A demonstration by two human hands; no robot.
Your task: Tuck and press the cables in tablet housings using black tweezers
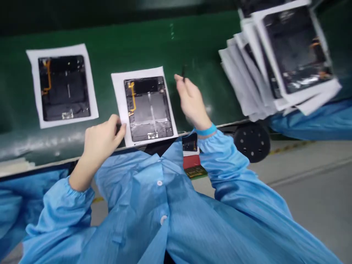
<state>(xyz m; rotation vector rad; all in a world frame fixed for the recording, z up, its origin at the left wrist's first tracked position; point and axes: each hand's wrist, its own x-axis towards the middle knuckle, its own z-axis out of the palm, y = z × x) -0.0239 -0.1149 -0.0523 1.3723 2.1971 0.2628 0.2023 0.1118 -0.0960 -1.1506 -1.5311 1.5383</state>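
Note:
On a white sheet (118, 88) in front of me lies a black device panel (143, 110) with an orange flex cable along its left side. My left hand (101, 137) is at the sheet's lower left corner, thumb and index finger curled close together; whatever is between them is too small to tell. To the right of the sheet, my right hand (191, 97) holds a small dark tool (184, 72) that sticks up from its fingers. A blue band circles the right wrist.
Another panel (64, 88) on white paper lies at the left of the green work surface (137, 40). At the right stands a leaning stack of panels and white sheets (299, 51). Below the edge are a round black disc (252, 142) and a red item (191, 161).

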